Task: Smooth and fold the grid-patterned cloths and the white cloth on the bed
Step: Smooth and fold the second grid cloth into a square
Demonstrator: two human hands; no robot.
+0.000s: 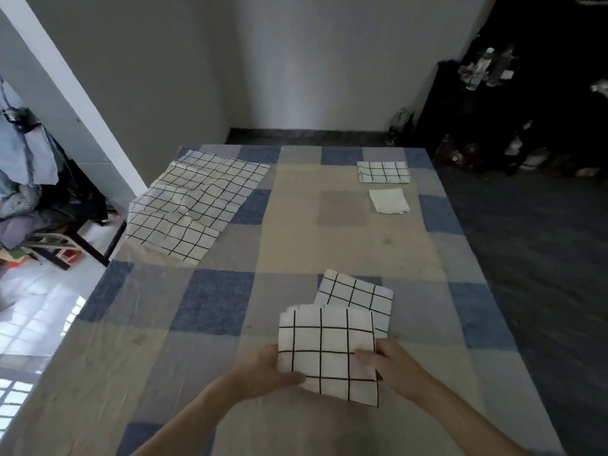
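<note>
white folded grid cloth gripped by both hands near bed edge: left hand and right hand pinching its sides.

A pile of clothes sits on a dark chair at the far left. Bottles stand on a dark shelf at the far right.

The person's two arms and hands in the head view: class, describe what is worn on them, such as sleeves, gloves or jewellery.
Both forearms are bare up to the bottom edge of the picture, with no sleeves in view. The left hand and right hand wear no gloves, and no ring, watch or bracelet is visible.
</note>
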